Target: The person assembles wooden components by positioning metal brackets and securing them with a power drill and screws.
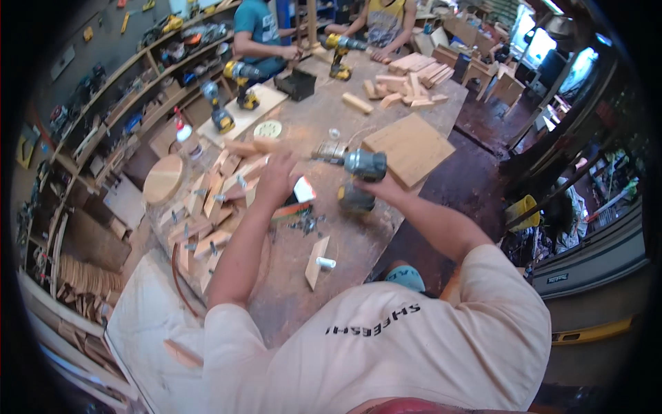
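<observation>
My right hand is wrapped round the handle of a cordless drill, its front end pointing left. My left hand is closed on a light wooden block, slightly blurred, in line with the drill's front end. Its fingertips are partly hidden. Below and left of that hand lies a pile of cut wooden pieces, several with short pegs or fittings standing out of them. Nearer me, an angled wooden piece with a white cylinder lies on the workbench. Small dark parts are scattered between.
A square wooden board lies at the right edge. Farther off stand more drills, a black bin and stacked wood. A round wooden disc and a bottle are at left. Two people work across the bench.
</observation>
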`<state>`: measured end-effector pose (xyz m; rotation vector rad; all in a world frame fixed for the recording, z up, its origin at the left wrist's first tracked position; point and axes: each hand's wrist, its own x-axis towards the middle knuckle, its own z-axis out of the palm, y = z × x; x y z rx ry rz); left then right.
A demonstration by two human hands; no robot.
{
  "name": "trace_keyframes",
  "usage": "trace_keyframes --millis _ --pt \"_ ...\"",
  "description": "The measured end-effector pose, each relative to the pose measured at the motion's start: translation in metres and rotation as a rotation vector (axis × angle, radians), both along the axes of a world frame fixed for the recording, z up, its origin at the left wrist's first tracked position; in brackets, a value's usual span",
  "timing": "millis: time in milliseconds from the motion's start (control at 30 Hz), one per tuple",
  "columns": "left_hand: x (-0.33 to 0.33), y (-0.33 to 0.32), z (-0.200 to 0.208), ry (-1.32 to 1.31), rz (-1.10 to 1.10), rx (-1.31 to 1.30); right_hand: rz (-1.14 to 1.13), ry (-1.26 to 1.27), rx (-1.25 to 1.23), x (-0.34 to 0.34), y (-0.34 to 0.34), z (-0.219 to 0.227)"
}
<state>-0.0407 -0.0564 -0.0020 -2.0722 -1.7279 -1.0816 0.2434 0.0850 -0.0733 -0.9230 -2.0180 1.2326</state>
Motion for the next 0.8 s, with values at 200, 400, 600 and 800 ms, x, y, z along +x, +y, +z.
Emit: trace_keyframes --millis 200,400,600,800 --pt "-0.020 0.041 -0.019 -0.111 -0.109 -0.231 0.054 0.008 -0.063 0.000 -0.003 0.006" --pt "-0.014 0.021 -0.010 -0.126 -0.087 -0.246 0.150 -0.045 0.028 0.005 -0.012 0.017" --pt "0.002 -0.066 -0.046 -0.363 -0.137 -0.436 0.401 -0.227 0.142 0.023 -0.049 0.057" --pt "0.052 -0.130 -0.097 -0.776 -0.165 -0.368 0.663 -0.450 -0.129 0.018 -0.105 0.114"
